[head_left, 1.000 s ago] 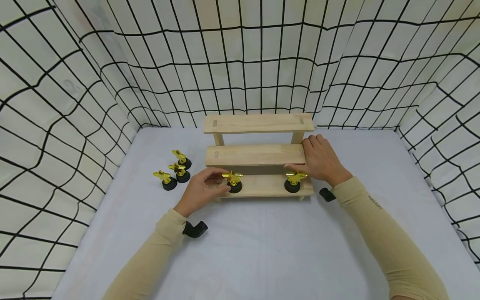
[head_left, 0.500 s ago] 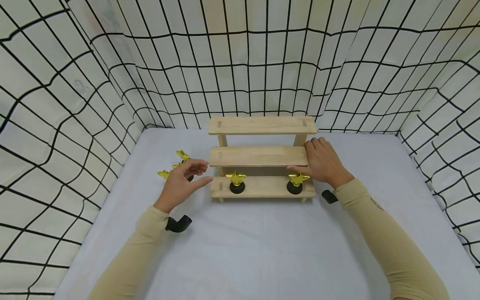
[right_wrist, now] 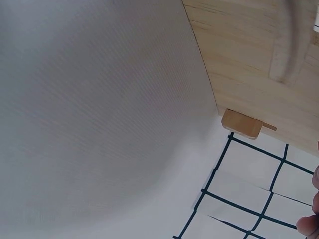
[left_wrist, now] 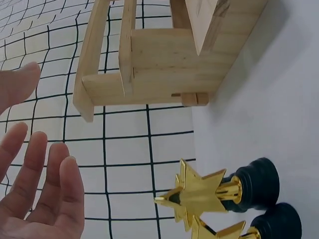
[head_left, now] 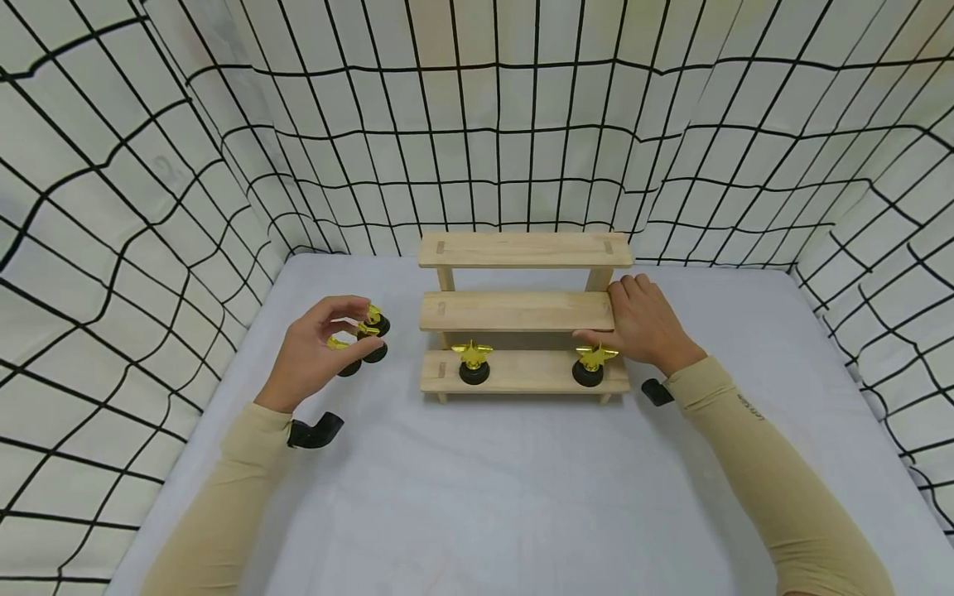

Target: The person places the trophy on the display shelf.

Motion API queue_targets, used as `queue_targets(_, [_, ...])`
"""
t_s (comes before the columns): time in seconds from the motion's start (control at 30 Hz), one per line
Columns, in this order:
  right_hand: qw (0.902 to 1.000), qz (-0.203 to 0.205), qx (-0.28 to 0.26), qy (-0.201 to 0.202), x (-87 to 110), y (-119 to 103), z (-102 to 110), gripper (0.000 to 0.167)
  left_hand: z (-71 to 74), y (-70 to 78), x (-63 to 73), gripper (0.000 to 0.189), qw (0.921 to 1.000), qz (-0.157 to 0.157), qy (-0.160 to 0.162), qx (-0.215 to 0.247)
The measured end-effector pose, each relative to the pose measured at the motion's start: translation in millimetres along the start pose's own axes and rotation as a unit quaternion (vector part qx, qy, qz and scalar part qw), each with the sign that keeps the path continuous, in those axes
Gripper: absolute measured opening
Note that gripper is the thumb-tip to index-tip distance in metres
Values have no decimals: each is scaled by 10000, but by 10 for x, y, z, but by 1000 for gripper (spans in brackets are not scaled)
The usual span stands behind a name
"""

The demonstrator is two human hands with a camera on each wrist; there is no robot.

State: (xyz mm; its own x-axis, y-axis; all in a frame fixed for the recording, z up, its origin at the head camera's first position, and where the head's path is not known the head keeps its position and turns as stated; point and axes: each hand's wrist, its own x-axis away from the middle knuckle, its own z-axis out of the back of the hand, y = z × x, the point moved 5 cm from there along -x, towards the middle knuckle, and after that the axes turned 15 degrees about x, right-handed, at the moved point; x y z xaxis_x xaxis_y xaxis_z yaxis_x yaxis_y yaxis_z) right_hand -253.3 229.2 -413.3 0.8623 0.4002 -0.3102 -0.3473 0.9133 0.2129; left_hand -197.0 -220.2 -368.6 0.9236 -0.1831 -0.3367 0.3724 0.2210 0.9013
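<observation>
Three small gold star trophies on black round bases stand at the left of the table; one trophy point(head_left: 375, 320) is farthest back. My left hand point(head_left: 301, 356) hovers right beside them, thumb and fingers apart, partly covering the nearest one. In the left wrist view a gold star trophy point(left_wrist: 202, 191) shows beyond the spread fingers. My right hand point(head_left: 647, 324) grips the right end of the three-step wooden shelf point(head_left: 514, 311), thumb at the front of the middle board. On the lowest step stand a left trophy point(head_left: 474, 370) and a right trophy point(head_left: 590, 370), well apart.
A white cloth point(head_left: 514, 480) covers the table. Black netting point(head_left: 514, 132) over pale walls encloses the back and both sides. The shelf's side panel point(right_wrist: 249, 64) fills the upper right of the right wrist view.
My left hand has withdrawn from the left trophy on the lowest step and moved left to the three trophies on the table. The right hand keeps its hold on the shelf.
</observation>
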Motion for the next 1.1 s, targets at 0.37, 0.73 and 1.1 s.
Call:
queue_targets(0.37, [10000,-8,6,0,15,6,-18,88,316,-227,72,64,9990,123,352,256])
queue_targets(0.73, [9999,-8,55,-125,10,13,-29,87,470,-548,175,73,9962,694,528,75])
queue_targets(1.1, [9999,-26,35,-99,-6,7,-30,85,526,-868,283,76,9914,1178,571,43])
